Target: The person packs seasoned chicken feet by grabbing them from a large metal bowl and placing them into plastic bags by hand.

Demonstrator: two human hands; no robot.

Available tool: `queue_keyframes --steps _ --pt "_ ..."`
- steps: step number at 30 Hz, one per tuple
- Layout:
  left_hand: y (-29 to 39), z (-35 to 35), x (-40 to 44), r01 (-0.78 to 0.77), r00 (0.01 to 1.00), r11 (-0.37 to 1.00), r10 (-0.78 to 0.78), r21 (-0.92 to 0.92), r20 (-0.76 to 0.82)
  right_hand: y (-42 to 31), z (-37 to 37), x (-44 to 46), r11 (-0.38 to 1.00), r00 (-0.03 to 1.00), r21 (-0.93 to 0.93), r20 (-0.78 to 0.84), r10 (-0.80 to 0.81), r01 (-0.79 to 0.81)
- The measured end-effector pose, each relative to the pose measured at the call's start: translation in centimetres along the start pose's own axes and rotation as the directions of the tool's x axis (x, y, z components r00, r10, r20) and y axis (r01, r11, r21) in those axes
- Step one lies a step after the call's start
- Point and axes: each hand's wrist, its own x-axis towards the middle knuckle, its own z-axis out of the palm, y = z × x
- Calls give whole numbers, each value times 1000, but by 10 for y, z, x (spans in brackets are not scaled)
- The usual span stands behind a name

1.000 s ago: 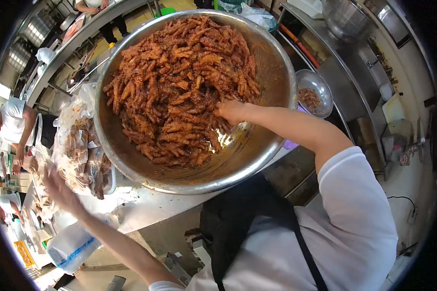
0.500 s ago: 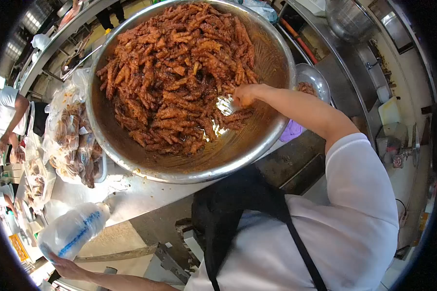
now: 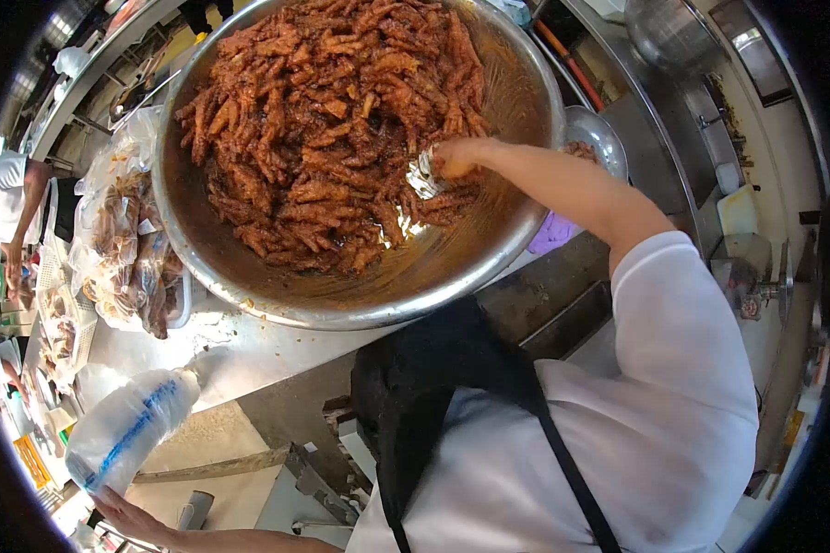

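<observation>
A large metal bowl holds a heap of sauced, reddish-brown chicken feet. My right hand is inside the bowl at the heap's right side, fingers curled, beside a shiny silvery patch; what it grips, if anything, is hidden. At the lower left, my left hand touches the bottom end of a clear plastic bag roll with blue print. Its fingers are partly hidden behind the plastic, so its grip is unclear.
Left of the bowl lie plastic bags of brown food on the metal table. A smaller metal bowl and purple cloth are at the right. A co-worker stands at far left.
My left hand has moved down from beside the food bags to the plastic roll. My right hand shifted right, then slightly back left, within the bowl. The view has shifted.
</observation>
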Motion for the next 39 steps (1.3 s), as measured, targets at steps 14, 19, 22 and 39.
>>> queue_keyframes --steps 14,19,22,39 --pt "3 -26 57 171 963 969 -126 180 -239 -11 17 18 989 997 -145 -81 15 -26" --pt "33 -66 40 153 875 961 -24 231 -483 -40 -5 -23 994 928 56 -368 -63 89" --pt "51 -97 27 -53 811 981 152 188 -564 -49 3 -22 974 719 24 -679 -149 224" --pt "101 34 -121 714 666 238 -523 -659 532 -20 20 -9 969 970 47 -37 -239 241"
